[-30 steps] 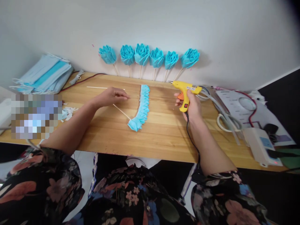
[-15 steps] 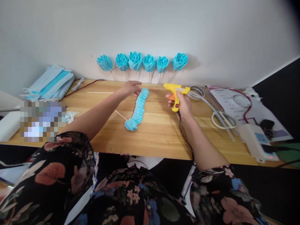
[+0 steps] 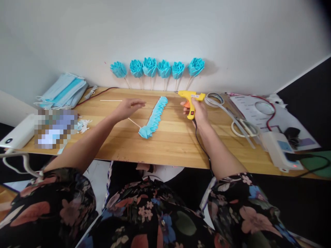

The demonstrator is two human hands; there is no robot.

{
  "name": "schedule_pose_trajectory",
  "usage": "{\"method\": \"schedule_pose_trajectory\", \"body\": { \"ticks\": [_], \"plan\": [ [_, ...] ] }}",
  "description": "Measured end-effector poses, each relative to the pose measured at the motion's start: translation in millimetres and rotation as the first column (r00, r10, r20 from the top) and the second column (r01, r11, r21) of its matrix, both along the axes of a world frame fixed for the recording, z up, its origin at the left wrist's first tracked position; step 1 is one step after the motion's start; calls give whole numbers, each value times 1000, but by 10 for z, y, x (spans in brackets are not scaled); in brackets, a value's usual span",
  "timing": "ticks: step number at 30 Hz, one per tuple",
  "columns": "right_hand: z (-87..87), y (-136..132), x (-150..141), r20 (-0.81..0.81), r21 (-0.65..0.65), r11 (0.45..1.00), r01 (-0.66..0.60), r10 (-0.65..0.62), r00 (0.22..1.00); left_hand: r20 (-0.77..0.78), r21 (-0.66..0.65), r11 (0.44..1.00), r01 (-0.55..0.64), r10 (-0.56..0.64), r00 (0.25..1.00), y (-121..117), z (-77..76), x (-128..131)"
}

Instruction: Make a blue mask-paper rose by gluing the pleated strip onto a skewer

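In my right hand (image 3: 198, 109) is a yellow glue gun (image 3: 190, 100), its nozzle pointing left and its black cord running down to the table's front edge. My left hand (image 3: 129, 107) holds nothing; its fingers stretch to the right above the table. Between the two hands lies a blue pleated strip (image 3: 156, 114), the near end gathered around a thin wooden stick (image 3: 134, 122). Part of that stick is hidden behind my left hand. Another thin stick (image 3: 110, 100) lies farther back on the left.
Several blue flowers (image 3: 150, 67) on sticks lean against the wall. Face masks (image 3: 64, 90) are piled at the back left, near a white power bank (image 3: 18, 132). To the right are tape rolls (image 3: 244, 129), printed paper (image 3: 254, 103) and a power strip (image 3: 280, 148).
My left hand has moved left and toward me, away from the far end of the pleated strip. My right hand still grips the glue gun, in nearly the same place.
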State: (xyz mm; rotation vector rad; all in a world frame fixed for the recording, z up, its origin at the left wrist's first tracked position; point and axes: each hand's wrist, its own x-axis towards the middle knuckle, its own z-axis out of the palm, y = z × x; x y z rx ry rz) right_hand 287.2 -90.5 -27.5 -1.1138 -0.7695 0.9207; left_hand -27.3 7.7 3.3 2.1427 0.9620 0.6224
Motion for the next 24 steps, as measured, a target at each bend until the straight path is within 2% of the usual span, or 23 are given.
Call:
{"method": "schedule_pose_trajectory", "body": {
  "ticks": [4, 8, 13, 17, 24],
  "plan": [
    [-18, 3, 16, 7, 44, 999, 29, -29, 1000, -194, 142, 971, 193, -164, 967, -147, -7, -338],
    [-29, 20, 57, 15, 23, 999, 39, -40, 999, -322, 236, 909, 343, -260, 911, -87, -86, -510],
    [-18, 25, 42, 30, -2, 999, 53, -53, 998, -289, 294, 874, 387, -305, 907, 33, -185, -479],
    [-27, 17, 31, 27, 2, 998, 61, -61, 998, -255, 290, 851, 438, -372, 893, 129, -213, -401],
    [-47, 18, 87, 16, 4, 997, 75, -75, 997, -128, 227, 876, 426, -407, 904, 113, -234, -362]
  ]
}}
